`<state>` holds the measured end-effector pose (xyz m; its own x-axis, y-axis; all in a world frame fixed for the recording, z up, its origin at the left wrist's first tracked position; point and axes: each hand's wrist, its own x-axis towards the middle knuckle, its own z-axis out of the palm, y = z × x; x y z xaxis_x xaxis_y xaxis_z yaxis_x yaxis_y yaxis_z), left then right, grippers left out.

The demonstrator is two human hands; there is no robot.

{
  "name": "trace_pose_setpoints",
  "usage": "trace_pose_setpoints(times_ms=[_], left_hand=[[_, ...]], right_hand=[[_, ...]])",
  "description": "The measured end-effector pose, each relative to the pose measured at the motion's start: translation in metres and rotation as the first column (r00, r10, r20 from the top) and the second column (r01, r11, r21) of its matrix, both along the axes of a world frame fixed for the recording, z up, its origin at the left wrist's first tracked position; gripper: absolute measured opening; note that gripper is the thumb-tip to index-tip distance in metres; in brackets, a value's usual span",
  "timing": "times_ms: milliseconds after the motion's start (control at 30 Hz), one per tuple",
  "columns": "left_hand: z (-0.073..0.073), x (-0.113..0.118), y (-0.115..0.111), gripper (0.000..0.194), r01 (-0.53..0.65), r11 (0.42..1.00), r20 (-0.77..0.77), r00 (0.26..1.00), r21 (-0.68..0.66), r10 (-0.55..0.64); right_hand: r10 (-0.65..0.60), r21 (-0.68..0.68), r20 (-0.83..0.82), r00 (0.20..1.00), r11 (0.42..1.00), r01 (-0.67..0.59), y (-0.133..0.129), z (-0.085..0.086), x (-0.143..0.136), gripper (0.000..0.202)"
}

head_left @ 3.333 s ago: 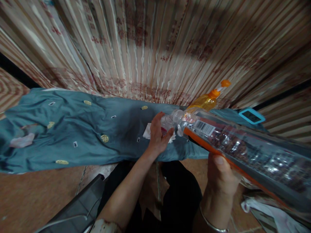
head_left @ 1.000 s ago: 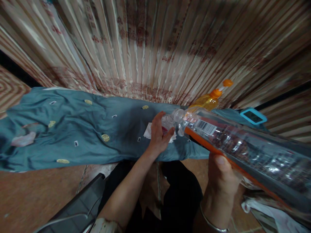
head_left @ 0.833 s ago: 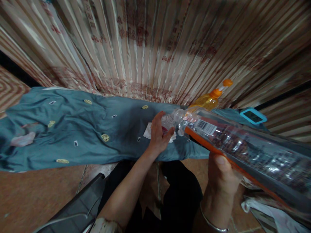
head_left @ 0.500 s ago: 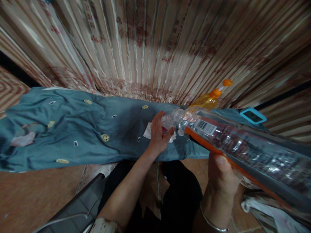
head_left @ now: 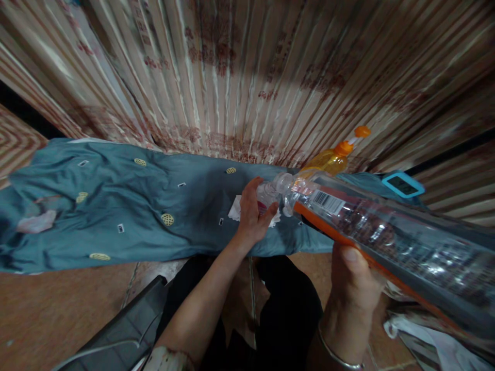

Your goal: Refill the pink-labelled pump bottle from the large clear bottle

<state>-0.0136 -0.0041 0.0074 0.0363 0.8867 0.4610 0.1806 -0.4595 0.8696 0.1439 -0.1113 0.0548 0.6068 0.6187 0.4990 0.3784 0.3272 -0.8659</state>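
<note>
My right hand [head_left: 356,273] grips a large clear plastic bottle [head_left: 386,226] with an orange and dark label and a barcode. The bottle is tilted, its neck end pointing left and down. My left hand [head_left: 253,214] is wrapped round a small clear bottle [head_left: 267,191] whose mouth meets the large bottle's neck; whether liquid passes between them I cannot tell. Beneath the small bottle lies a crumpled white tissue [head_left: 234,208]. Behind the large bottle stands a yellow bottle with an orange pump top [head_left: 328,159], its lower part hidden.
A teal patterned cloth [head_left: 147,206] covers the narrow surface, with a pale crumpled piece [head_left: 37,222] at its left. A blue-rimmed digital timer [head_left: 402,184] sits at the right end. Pleated curtains [head_left: 240,93] hang behind. A grey slatted object [head_left: 119,330] stands lower left.
</note>
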Motion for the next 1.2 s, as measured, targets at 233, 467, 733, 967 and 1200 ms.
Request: trace_pose_setpoints(times_ms=[233,467,733,967,1200], left_hand=[[0.000,0.000,0.000,0.064,-0.005,1.000,-0.012,1.000,0.004,0.005],[0.000,-0.001,0.000,0.062,0.007,1.000,-0.010,1.000,0.011,-0.007],[-0.001,0.000,0.000,0.063,0.000,1.000,-0.005,1.000,-0.007,0.000],[-0.002,0.001,0.000,0.063,0.003,1.000,-0.002,1.000,0.005,-0.003],[-0.004,0.002,0.001,0.060,-0.004,1.000,0.007,1.000,0.016,0.004]], right_hand=[[-0.022,-0.035,0.044,0.999,0.999,0.024,-0.004,-0.006,0.005,0.041],[0.011,-0.007,0.008,1.000,1.000,-0.011,-0.001,-0.001,0.003,0.044],[0.022,-0.023,0.017,1.000,0.999,-0.022,-0.002,0.001,0.004,0.056],[0.024,-0.042,0.028,0.999,0.999,-0.023,-0.005,-0.008,0.014,0.060],[0.000,0.006,0.059,0.998,1.000,0.000,-0.003,-0.011,0.019,0.048]])
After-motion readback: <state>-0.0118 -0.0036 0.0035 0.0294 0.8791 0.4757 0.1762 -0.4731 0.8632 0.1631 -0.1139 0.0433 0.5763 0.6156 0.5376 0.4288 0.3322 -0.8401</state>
